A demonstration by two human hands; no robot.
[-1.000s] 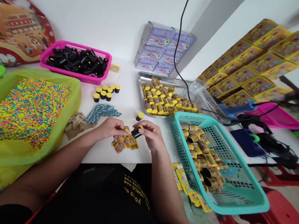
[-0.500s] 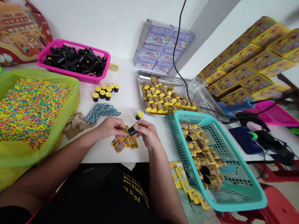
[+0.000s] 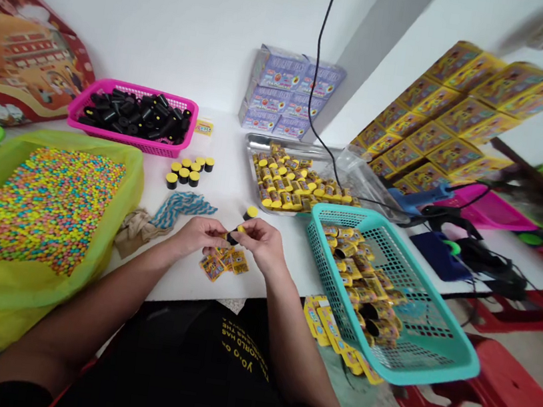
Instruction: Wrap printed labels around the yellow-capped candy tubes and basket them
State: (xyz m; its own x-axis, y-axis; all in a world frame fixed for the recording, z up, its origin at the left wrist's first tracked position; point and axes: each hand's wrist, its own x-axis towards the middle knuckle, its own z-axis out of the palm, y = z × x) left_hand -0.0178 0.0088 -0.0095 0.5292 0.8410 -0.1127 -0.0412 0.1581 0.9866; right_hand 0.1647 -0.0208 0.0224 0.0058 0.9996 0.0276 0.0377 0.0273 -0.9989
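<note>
Fingers [image 3: 253,226] of the left hand [image 3: 199,235] and right hand [image 3: 262,242] grip a black canister [image 3: 232,239] over the white surface [image 3: 180,278]. Relative to the canister: teal plastic basket [image 3: 434,341] of yellow-wrapped canisters [image 3: 356,283] at right; steel tray [image 3: 300,145] holding more beyond; yellow sachets [image 3: 223,261] directly beneath; single yellow-capped black canister [image 3: 250,213] just beyond.

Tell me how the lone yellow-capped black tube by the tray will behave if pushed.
The tube has a round body, so it would probably roll if tipped onto its side. Being short and squat, it likely resists a light nudge at first. It looks like thin plastic, so it is probably light for its size.
</note>
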